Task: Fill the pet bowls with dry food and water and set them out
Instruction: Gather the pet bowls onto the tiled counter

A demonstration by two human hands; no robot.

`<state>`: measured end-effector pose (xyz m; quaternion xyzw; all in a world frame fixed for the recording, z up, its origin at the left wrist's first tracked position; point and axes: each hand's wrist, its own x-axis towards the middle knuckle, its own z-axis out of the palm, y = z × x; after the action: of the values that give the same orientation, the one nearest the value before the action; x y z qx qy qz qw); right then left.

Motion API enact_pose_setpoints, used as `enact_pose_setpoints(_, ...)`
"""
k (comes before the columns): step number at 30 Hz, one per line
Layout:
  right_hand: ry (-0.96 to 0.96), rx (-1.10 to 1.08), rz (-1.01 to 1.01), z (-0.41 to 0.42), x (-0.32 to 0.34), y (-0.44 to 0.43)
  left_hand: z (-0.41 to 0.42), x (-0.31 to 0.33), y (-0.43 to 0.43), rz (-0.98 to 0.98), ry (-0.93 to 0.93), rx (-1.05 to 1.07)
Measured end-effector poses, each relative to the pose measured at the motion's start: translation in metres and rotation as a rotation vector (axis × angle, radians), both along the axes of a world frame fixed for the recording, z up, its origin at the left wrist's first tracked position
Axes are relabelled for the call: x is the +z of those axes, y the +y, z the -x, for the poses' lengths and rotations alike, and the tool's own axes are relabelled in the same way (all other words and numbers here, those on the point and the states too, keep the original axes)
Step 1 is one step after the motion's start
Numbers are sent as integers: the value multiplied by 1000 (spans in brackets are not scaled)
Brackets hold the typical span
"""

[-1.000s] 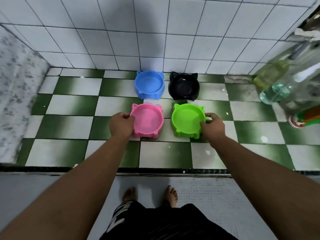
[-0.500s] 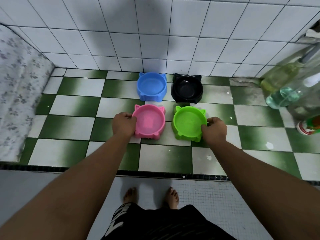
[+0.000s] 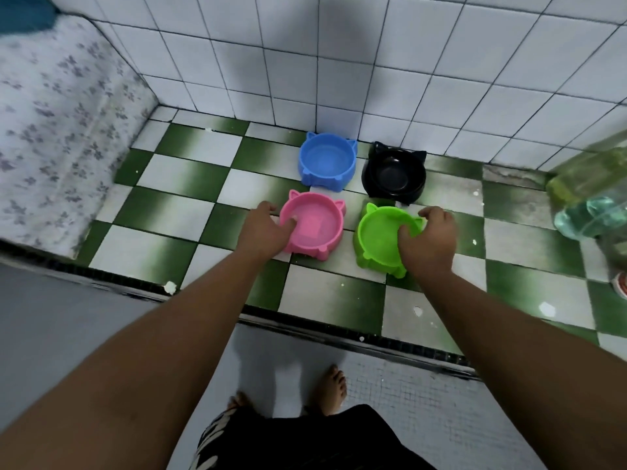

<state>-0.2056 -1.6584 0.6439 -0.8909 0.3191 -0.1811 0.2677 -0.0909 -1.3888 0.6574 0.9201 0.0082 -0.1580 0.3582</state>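
Several cat-eared pet bowls stand in a square on the green-and-white checkered ledge (image 3: 190,184). The blue bowl (image 3: 327,161) and the black bowl (image 3: 393,174) are at the back by the tiled wall. In front of them are the pink bowl (image 3: 314,225) and the green bowl (image 3: 381,237). My left hand (image 3: 264,230) grips the pink bowl's left rim, thumb inside. My right hand (image 3: 429,237) grips the green bowl's right rim, thumb inside. All bowls look empty of dry food; whether any holds water I cannot tell.
Clear plastic bottles (image 3: 590,205) lie at the right edge of the ledge, one with a red cap end (image 3: 621,283). A floral-patterned surface (image 3: 61,130) rises at the left. The ledge's dark front edge (image 3: 305,317) runs above the grey floor where my bare feet stand.
The camera view has swung left and tilted. My hands have shifted on the pink and green bowls, thumbs now hooked inside the rims. The bowls stay in place.
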Motion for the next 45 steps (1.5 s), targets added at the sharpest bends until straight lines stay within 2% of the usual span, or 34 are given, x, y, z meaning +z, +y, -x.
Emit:
enact_pose_setpoints(5, -114, 187, 141, -17, 17, 58, 15, 12, 42, -7, -75, -1)
enact_pose_setpoints(11, -46, 509, 122, -40, 36, 170, 51, 32, 149, 25, -138, 109)
enact_pose_setpoints(14, -81, 633, 62, -37, 42, 251, 79, 39, 225, 46, -150, 189)
enact_pose_setpoints(20, -80, 931, -35, -21, 50, 431, 143, 58, 392, 79, -217, 438)
enact_pose_setpoints(24, -47, 1087, -120, -16, 58, 548, 180, 66, 497, 30, -213, 588)
enact_pose_setpoints(31, 11, 1389, -155, -36, 44, 719, 216, 54, 636, 2, -207, 878)
enact_pose_setpoints(34, -9, 1471, -216, -58, 34, 792, 221, 41, 694, -26, -185, 995)
enact_pose_setpoints(37, -13, 1607, -192, -91, 22, 871, 212, 34, 755, -51, -162, 1104)
enact_pose_setpoints(41, 74, 1725, -244, -134, 18, 966, 193, 25, 823, -55, -130, 1280)
enact_pose_setpoints(45, 219, 1843, -186, -180, 23, 1050, 171, 20, 882, -18, -120, 1438)
